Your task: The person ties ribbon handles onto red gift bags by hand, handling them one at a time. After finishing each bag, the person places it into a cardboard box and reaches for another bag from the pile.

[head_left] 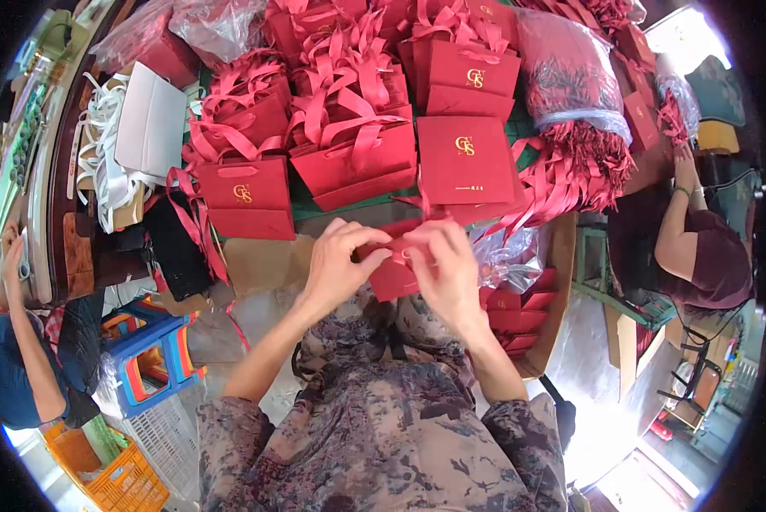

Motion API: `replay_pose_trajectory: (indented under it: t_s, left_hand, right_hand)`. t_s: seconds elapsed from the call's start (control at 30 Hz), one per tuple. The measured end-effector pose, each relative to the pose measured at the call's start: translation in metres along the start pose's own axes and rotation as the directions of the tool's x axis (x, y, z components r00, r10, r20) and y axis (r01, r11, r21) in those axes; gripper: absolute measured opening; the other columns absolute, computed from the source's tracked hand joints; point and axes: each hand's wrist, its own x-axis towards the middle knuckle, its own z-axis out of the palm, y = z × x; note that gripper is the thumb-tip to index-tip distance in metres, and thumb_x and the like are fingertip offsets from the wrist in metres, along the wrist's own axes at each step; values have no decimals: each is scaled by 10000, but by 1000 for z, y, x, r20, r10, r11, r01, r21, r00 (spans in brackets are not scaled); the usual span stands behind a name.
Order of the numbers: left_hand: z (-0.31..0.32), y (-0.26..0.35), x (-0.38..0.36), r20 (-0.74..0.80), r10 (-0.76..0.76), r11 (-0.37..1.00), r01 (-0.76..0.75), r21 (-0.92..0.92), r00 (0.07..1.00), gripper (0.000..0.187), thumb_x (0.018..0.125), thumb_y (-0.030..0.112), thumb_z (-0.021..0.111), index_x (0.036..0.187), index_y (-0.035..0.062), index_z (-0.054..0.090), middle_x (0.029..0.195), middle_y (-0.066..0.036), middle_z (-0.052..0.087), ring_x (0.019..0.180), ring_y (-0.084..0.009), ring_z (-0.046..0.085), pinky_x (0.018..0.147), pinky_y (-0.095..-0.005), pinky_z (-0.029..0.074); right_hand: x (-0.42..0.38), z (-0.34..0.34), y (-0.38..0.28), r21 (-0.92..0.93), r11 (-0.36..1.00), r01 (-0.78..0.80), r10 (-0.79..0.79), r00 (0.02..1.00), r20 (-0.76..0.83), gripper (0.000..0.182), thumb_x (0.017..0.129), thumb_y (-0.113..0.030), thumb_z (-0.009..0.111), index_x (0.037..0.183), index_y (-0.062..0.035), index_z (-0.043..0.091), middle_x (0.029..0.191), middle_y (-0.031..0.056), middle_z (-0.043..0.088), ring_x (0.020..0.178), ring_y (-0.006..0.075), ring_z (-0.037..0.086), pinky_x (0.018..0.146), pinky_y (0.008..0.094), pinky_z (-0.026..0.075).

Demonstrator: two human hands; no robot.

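Close in front of my lap, a small red paper gift bag (389, 282) is between my two hands. My left hand (342, 263) grips its left upper side, thumb and fingers pinched together. Bent over the bag's top edge, my right hand (443, 266) pinches near the middle; a bit of red ribbon seems to be at its fingertips, though the fingers partly hide it. Just beyond lies a flat stack of red bags (461, 166) with gold lettering. A bundle of loose red ribbon handles (562, 175) lies to its right.
Ribbon-handled red bags (353, 154) crowd the table. White bags (150, 124) lie at left. A cardboard box (556, 294) of red bags stands beside my right knee. Blue stools (144, 341) and an orange crate (110, 465) are at left. Other people's arms (680, 222) show at both sides.
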Motion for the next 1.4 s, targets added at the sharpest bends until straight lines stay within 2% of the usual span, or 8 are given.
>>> replay_pose_trajectory:
  t_s: [0.47,0.6,0.8,0.87,0.93,1.0,1.17,1.4]
  left_hand:
    - [-1,10,-12,-56,548,808,-512,292,834,244,697,74,761,931,140,779,793,-4,565,715,-184,585,585,-322,494]
    - [2,7,-6,-56,516,842,-493,219,855,233,705,44,755,922,127,766,796,-23,577,724,-198,597,599,-332,504]
    - [15,7,-4,-154,223,971,-233,-56,963,171,795,101,792,926,72,687,812,-76,645,732,-218,619,608,-326,494]
    - [20,8,-2,-112,-193,967,169,-189,975,234,798,137,807,972,52,677,782,-81,644,690,-205,618,608,-326,489]
    - [27,1,0,-155,-70,997,62,-56,985,233,812,157,803,990,41,708,762,-90,643,651,-196,615,608,-332,493]
    - [31,-1,-1,-227,3,998,-17,-59,974,180,850,148,765,1002,51,750,787,-97,651,692,-219,636,628,-341,496]
    - [28,3,-1,-198,-22,998,10,-63,980,142,905,141,701,1001,62,770,808,-108,651,768,-259,652,684,-355,498]
    - [23,3,8,-94,-101,990,91,-110,990,192,949,206,638,934,39,730,801,-148,618,779,-340,614,692,-424,470]
  right_hand:
    - [71,-25,8,-90,996,-27,84,683,725,239,857,-296,677,895,-62,715,859,139,713,820,332,689,725,451,537]
    - [69,-16,28,-59,998,23,25,709,705,242,846,-282,686,878,-43,711,817,153,706,773,335,692,700,420,538]
    - [63,-5,28,324,801,-504,283,794,537,209,952,-184,640,967,24,658,794,89,683,724,146,653,686,303,540]
    - [59,-1,29,357,798,-485,229,793,565,188,986,-144,598,972,32,663,843,85,690,761,150,670,709,291,547]
    - [54,5,39,517,799,-308,60,896,441,172,993,-105,574,1006,33,676,885,111,694,791,168,687,731,316,551]
    - [58,-2,43,136,987,-82,63,989,132,148,986,-77,597,1060,-11,707,933,110,698,803,189,676,716,307,540]
    - [61,-14,38,-334,943,-7,69,982,174,191,848,-197,758,859,-28,670,832,132,631,736,340,649,664,412,527]
    - [44,6,37,-159,987,-28,42,996,84,150,800,-112,783,830,-41,655,797,93,592,710,296,621,654,413,520]
